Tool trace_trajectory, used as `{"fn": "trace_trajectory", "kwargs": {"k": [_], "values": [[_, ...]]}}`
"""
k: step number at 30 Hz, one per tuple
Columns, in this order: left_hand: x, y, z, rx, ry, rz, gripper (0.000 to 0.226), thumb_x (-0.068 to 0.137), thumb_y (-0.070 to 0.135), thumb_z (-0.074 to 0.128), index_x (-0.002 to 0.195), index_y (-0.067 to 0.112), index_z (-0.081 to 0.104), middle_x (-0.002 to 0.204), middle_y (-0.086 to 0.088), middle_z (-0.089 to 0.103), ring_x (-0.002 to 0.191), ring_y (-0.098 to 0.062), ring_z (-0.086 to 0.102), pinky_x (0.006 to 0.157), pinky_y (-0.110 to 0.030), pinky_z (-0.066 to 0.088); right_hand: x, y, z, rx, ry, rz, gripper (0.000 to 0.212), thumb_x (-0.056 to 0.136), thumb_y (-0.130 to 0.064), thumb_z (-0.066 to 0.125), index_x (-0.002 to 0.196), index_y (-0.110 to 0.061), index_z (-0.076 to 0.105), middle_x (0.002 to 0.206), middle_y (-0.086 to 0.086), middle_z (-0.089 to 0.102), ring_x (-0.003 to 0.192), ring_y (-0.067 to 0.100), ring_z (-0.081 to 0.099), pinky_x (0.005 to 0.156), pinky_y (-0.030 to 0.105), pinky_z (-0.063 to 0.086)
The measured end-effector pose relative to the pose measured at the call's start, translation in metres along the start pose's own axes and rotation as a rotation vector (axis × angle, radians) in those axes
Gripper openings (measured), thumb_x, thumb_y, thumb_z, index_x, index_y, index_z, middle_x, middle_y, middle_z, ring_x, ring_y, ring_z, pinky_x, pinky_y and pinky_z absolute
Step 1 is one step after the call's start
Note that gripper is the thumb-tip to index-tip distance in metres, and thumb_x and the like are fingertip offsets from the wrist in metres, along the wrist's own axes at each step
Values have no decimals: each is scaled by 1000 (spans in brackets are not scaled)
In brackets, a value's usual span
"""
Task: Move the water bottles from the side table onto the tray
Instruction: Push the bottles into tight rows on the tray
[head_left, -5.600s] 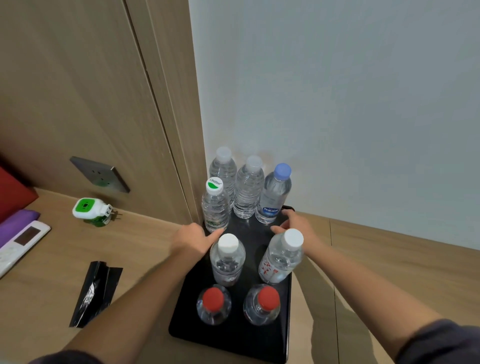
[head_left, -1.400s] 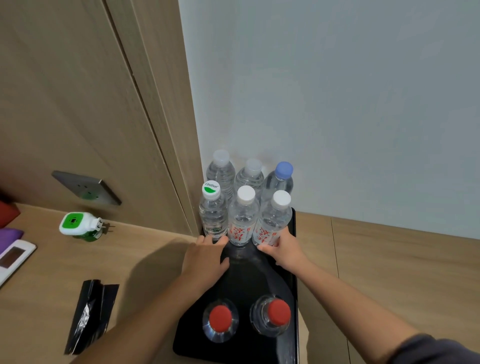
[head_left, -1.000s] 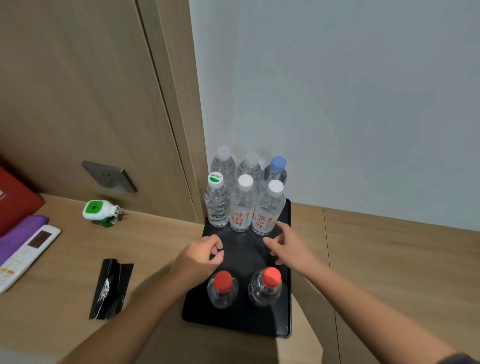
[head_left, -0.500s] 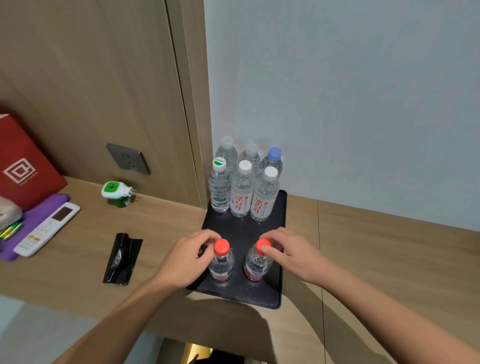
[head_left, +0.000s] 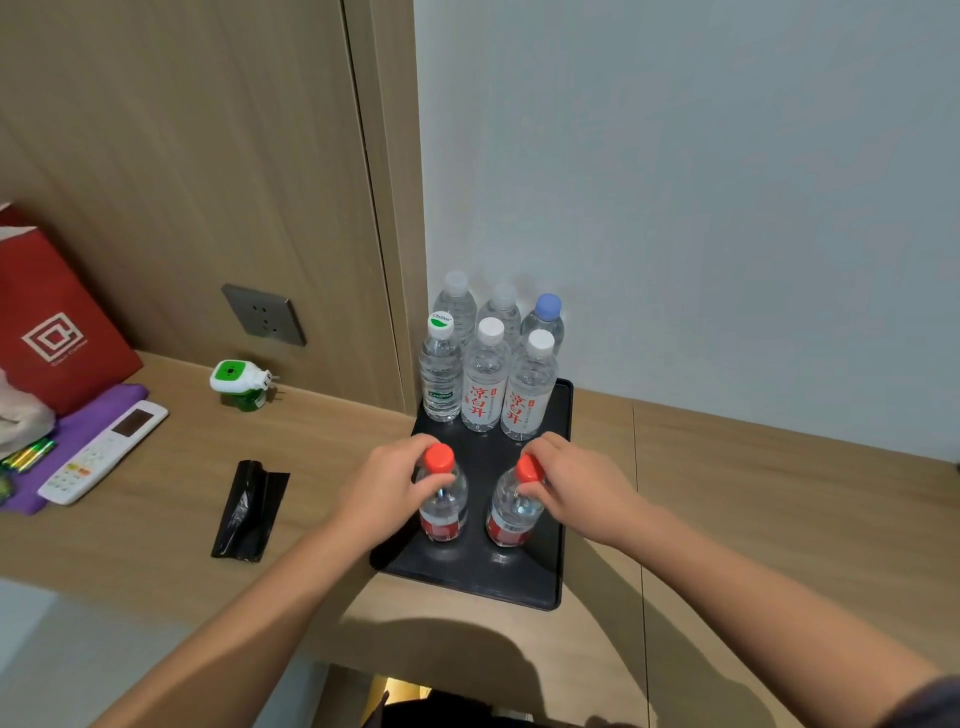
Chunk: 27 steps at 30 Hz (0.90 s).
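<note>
A black tray (head_left: 540, 582) lies on the wooden side table against the wall corner. Several clear water bottles stand in two rows at its far end, among them a green-capped bottle (head_left: 441, 371) and two white-capped bottles with red lettering (head_left: 483, 384). Two red-capped bottles stand nearer to me. My left hand (head_left: 387, 486) grips the neck of the left red-capped bottle (head_left: 441, 512). My right hand (head_left: 574, 480) grips the neck of the right red-capped bottle (head_left: 511, 514). Both bottles stand upright on the tray.
A black plastic bag (head_left: 247, 512) lies left of the tray. Further left are a green-and-white plug-in device (head_left: 239, 382), a white remote (head_left: 104, 449) on a purple cloth, and a red paper bag (head_left: 57, 332). A wall socket (head_left: 264, 314) sits behind.
Both hands left the white-capped bottles pushed to the far rows and came back to the two red-capped bottles, closing round their necks. The view has pulled back.
</note>
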<state>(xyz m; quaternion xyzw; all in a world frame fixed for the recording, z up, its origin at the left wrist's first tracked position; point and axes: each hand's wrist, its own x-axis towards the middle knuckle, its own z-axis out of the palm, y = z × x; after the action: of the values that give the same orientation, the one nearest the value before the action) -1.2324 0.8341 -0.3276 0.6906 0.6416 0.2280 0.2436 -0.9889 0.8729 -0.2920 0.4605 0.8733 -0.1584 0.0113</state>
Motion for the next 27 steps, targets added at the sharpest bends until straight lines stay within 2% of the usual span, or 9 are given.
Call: {"fn": "trace_trajectory", "kwargs": {"k": [3, 6, 11, 15, 18, 21, 24, 27], "values": [[20, 2, -8, 94, 13, -21, 24, 83, 37, 71, 96, 19, 62, 89, 4, 66, 83, -15, 59, 74, -36, 50, 14, 1, -7, -16, -4, -17, 29, 96, -35, 55, 118, -17, 51, 112, 1, 56, 91, 19, 56, 69, 29, 42], [43, 6, -16, 210, 17, -51, 28, 83, 41, 69, 91, 16, 58, 90, -2, 64, 86, -22, 60, 73, -39, 49, 33, 1, -14, -78, -33, -66, 18, 92, -16, 57, 109, -16, 51, 106, 3, 57, 91, 26, 58, 69, 36, 46], [67, 9, -20, 372, -16, -103, 38, 81, 50, 66, 90, 17, 52, 96, -4, 63, 90, -28, 62, 75, -41, 51, 50, 3, -18, -58, -78, -146, 25, 84, 0, 54, 102, -18, 54, 101, -1, 59, 88, 23, 57, 74, 41, 51], [76, 13, -23, 455, -81, -80, 40, 82, 53, 63, 94, 18, 49, 100, -4, 62, 93, -27, 62, 75, -39, 51, 55, 8, -26, 11, -128, -111, 24, 86, -3, 56, 108, -14, 58, 105, 2, 61, 95, 23, 58, 82, 38, 50], [80, 16, -29, 494, -202, 34, 38, 86, 46, 62, 111, 22, 48, 112, 0, 55, 99, -25, 60, 77, -39, 50, 58, 9, -31, -30, -152, -61, 37, 89, -23, 63, 124, -21, 51, 112, 0, 55, 98, 21, 56, 83, 40, 51], [84, 16, -39, 496, -319, 126, 33, 88, 31, 62, 118, 26, 52, 114, 1, 50, 102, -23, 57, 79, -37, 49, 64, 4, -34, -125, -179, -9, 35, 93, -40, 58, 123, -22, 50, 106, 3, 54, 94, 24, 57, 77, 40, 52], [87, 21, -44, 531, -344, 127, 31, 88, 31, 65, 115, 20, 54, 110, -2, 52, 101, -24, 56, 78, -35, 46, 68, 0, -33, -158, -199, 0, 29, 95, -36, 55, 117, -18, 50, 104, 8, 56, 93, 28, 58, 69, 36, 45], [89, 25, -41, 629, -309, 89, 39, 86, 47, 64, 105, 15, 52, 104, -4, 57, 93, -25, 58, 71, -35, 46, 69, -3, -35, -151, -220, -29, 23, 95, -24, 54, 117, -16, 50, 102, 7, 51, 90, 26, 54, 67, 34, 39]]}}
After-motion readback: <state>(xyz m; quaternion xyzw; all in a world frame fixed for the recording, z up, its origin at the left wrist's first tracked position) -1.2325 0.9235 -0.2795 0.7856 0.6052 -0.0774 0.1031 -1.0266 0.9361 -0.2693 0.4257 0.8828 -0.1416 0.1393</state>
